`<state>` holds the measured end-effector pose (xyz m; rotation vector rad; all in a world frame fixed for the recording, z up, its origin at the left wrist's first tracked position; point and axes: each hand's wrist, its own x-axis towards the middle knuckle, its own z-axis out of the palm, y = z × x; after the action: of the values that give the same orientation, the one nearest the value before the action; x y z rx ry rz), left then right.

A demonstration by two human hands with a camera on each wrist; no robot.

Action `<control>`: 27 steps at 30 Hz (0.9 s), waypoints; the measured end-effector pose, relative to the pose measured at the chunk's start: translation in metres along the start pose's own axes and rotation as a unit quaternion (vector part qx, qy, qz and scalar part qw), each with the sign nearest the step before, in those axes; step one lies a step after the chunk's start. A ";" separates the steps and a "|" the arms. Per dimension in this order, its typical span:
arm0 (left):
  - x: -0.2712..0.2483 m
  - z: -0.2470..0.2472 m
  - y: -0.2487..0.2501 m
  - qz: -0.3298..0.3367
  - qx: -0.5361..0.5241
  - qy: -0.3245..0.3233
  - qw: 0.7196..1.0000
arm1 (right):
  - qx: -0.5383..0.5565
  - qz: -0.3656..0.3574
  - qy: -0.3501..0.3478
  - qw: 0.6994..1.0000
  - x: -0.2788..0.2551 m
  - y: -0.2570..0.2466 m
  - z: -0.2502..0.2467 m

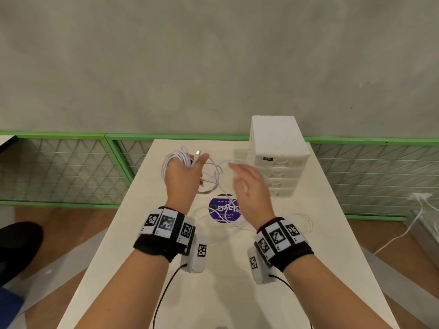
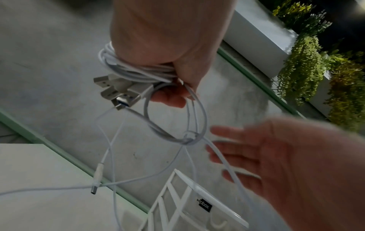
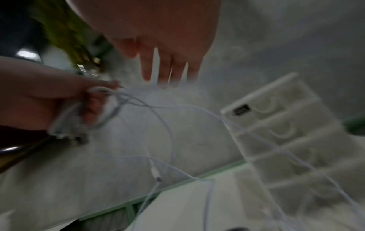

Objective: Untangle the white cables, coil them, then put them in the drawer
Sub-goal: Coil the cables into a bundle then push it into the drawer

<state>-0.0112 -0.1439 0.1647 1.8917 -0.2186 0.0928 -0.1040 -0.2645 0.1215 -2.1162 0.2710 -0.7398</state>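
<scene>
My left hand (image 1: 184, 173) is raised over the table and grips a coil of white cables (image 1: 174, 157), wound round the fingers (image 2: 138, 73), with several USB plugs (image 2: 116, 89) sticking out by the thumb. Loose white strands (image 1: 215, 178) hang from the coil in a tangle with a knot (image 2: 187, 137) and trail down onto the white table (image 1: 320, 222). My right hand (image 1: 249, 186) hovers just right of the tangle with straight spread fingers (image 3: 168, 67), holding nothing; one strand runs across its fingers (image 2: 227, 156). The white drawer unit (image 1: 278, 153) stands at the back right, its drawers closed.
A purple round sticker (image 1: 222, 210) lies on the table under the hanging strands. More slack cable (image 1: 305, 220) lies near the right edge. A green-framed mesh fence (image 1: 71, 167) runs behind the table. On the floor at right a white cable (image 1: 403, 233) leads to a socket.
</scene>
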 end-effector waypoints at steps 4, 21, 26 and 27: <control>-0.001 0.004 0.006 0.008 -0.013 -0.004 1.000 | -0.045 0.054 -0.134 0.988 -0.001 -0.014 0.018; 0.029 -0.039 0.000 0.002 -0.088 0.102 0.991 | -0.264 0.382 -0.203 0.862 -0.055 0.163 -0.031; 0.016 -0.014 -0.006 0.005 -0.058 0.056 0.997 | -0.098 0.173 -0.054 0.978 -0.029 0.089 -0.012; 0.013 -0.010 -0.007 0.003 -0.056 0.047 0.997 | -0.055 0.125 -0.063 0.989 -0.023 0.069 -0.007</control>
<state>0.0034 -0.1338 0.1639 1.7701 -0.1613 0.1697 -0.1218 -0.3008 0.0605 -2.1722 0.5073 -0.4512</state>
